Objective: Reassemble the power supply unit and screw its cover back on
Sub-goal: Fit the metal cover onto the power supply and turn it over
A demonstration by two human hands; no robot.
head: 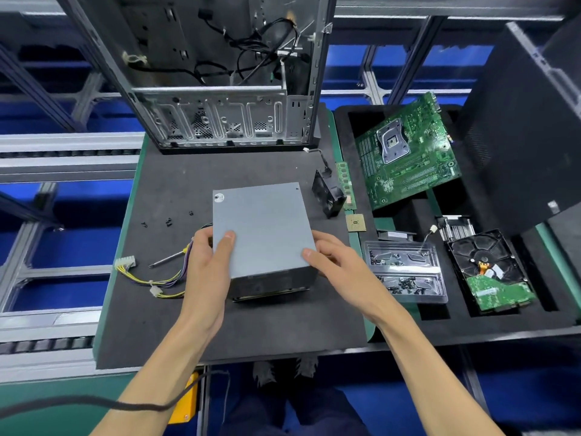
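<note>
The power supply (pixel 264 237) sat mid-tabletop (pixel 157 325) with its grey cover already on, the left hand (pixel 206 272) and right hand (pixel 339 265) each clamping a near corner. Judging by that, only screwing remained — loose screws (pixel 168 221) and a screwdriver (pixel 168 258) lay to the left. Beyond stood an open computer case (pixel 220 121); to the right, a foam tray (pixel 440 322) of parts amid blue racking.

Open mat (pixel 163 322) left and near of the PSU (pixel 264 234), crossed only by cables (pixel 157 283), a screwdriver (pixel 169 258) and loose screws (pixel 168 221). Blocked behind by the case (pixel 220 121). Hemmed right by fan (pixel 327 193), CPU (pixel 356 222) and screw trays (pixel 405 272).
</note>
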